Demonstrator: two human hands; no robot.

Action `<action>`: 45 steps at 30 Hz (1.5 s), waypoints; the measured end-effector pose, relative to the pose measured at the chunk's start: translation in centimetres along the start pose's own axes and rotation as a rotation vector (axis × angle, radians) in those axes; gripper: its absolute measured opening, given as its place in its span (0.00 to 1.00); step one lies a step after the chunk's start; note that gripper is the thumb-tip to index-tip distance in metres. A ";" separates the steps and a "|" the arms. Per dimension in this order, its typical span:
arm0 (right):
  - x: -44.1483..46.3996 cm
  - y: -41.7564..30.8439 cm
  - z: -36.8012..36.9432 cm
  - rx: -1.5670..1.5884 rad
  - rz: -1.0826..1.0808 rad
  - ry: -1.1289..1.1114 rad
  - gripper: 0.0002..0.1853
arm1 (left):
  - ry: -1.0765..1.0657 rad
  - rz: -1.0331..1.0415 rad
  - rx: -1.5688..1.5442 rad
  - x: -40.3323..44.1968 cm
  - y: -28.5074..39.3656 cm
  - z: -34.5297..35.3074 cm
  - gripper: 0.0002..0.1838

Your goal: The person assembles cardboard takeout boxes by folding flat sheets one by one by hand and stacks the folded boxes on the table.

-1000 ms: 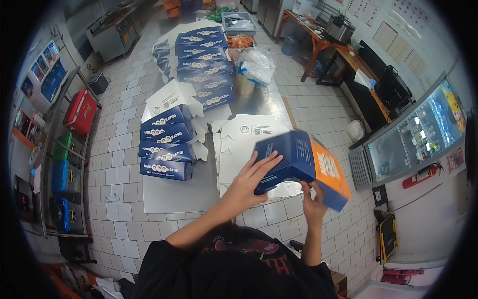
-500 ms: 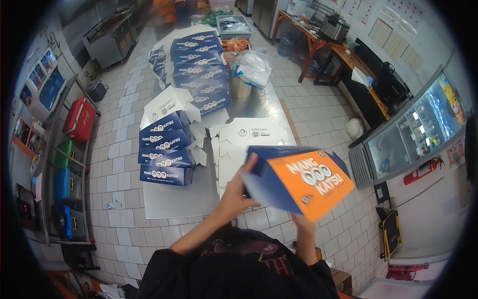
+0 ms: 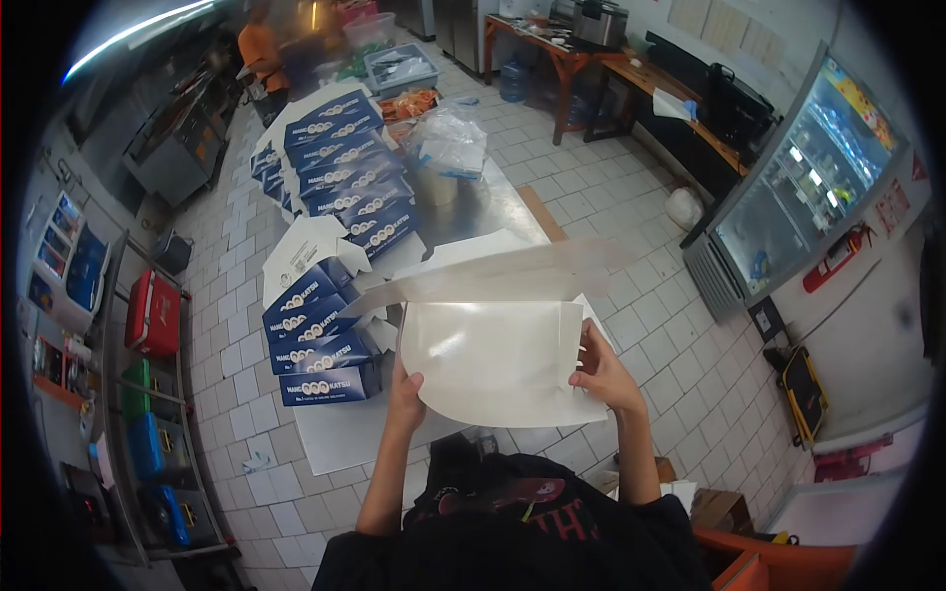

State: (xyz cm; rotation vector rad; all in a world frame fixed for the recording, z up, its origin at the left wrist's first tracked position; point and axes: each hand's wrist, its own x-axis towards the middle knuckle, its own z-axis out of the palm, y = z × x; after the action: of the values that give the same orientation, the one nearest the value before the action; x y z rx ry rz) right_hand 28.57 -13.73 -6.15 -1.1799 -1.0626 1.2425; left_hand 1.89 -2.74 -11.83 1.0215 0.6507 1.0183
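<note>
A takeaway food carton [image 3: 488, 355] is held up over the near end of the steel table [image 3: 330, 433], its glossy white inside facing me and its far flap raised and blurred. My left hand [image 3: 406, 394] grips its left side, thumb over the edge and fingers hidden underneath. At the right side wall, my right hand [image 3: 603, 369] is closed with thumb and fingers pinching the board. Just left of it stands a row of folded navy cartons [image 3: 320, 386] printed "Mang Katsu", one with its white lid [image 3: 304, 258] up.
Farther along the table are more stacked navy cartons [image 3: 360, 182], clear plastic bags [image 3: 448, 143] and a grey tub [image 3: 402, 67]. A person in an orange shirt [image 3: 258, 49] stands at the far left. A metal rack [image 3: 202, 473] is on my left, a glass-door fridge [image 3: 798, 187] on the right.
The carton has turned from its orange printed face outward to its white inside facing me, and has moved left. Both hands have shifted to its two sides. My view has swung slightly.
</note>
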 end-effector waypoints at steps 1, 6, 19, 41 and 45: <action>0.0 0.6 0.3 0.010 -0.004 0.015 0.40 | -0.056 0.046 0.048 -0.1 0.1 -0.2 0.47; 0.4 2.3 0.5 -0.055 0.240 -0.074 0.39 | -0.088 0.148 0.296 0.6 1.3 0.1 0.41; -3.0 -3.8 5.1 -0.558 -0.247 -0.009 0.42 | -0.095 0.167 0.521 0.8 2.8 10.6 0.21; -5.0 -3.7 7.1 -0.694 -0.660 0.209 0.29 | -0.078 -0.152 -0.177 1.7 6.2 13.4 0.16; -4.4 -3.4 7.2 -0.838 -0.592 0.355 0.28 | 0.077 -0.159 -0.202 1.2 4.4 13.7 0.18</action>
State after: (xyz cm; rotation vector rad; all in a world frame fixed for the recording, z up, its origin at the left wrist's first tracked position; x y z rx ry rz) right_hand 21.59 -17.60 -1.79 -1.4606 -1.5571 0.0845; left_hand 12.13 -6.14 -2.25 0.7459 0.6666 0.9659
